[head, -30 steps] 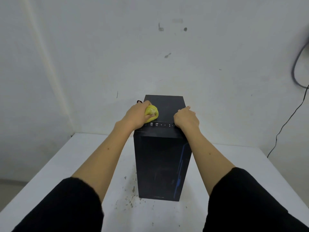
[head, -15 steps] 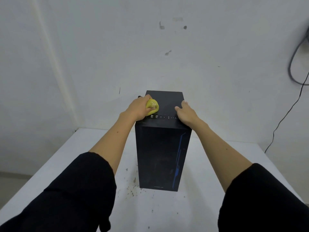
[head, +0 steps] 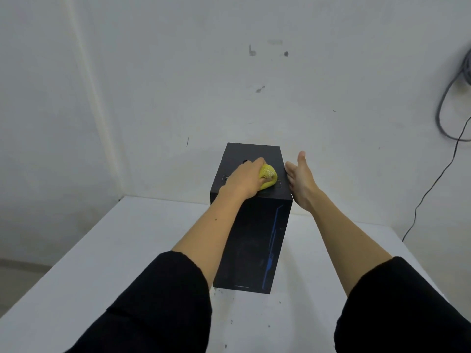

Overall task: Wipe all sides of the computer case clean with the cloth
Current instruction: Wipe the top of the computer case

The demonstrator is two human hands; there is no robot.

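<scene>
A black computer case (head: pixel 254 240) stands upright on a white table (head: pixel 122 253), its front panel with a blue line facing me. My left hand (head: pixel 243 179) grips a bunched yellow cloth (head: pixel 267 177) and presses it on the case's top near the front edge. My right hand (head: pixel 300 179) is open with straight fingers, held at the top right edge of the case, its fingertips beside or touching that edge.
Dark specks of dirt (head: pixel 224 294) lie on the table in front of the case. A white wall rises close behind. Grey and black cables (head: pixel 448 118) hang on the wall at the right.
My right hand let go of the case's top front corner and opened out to the right side. My left hand slid the cloth toward the middle of the top.
</scene>
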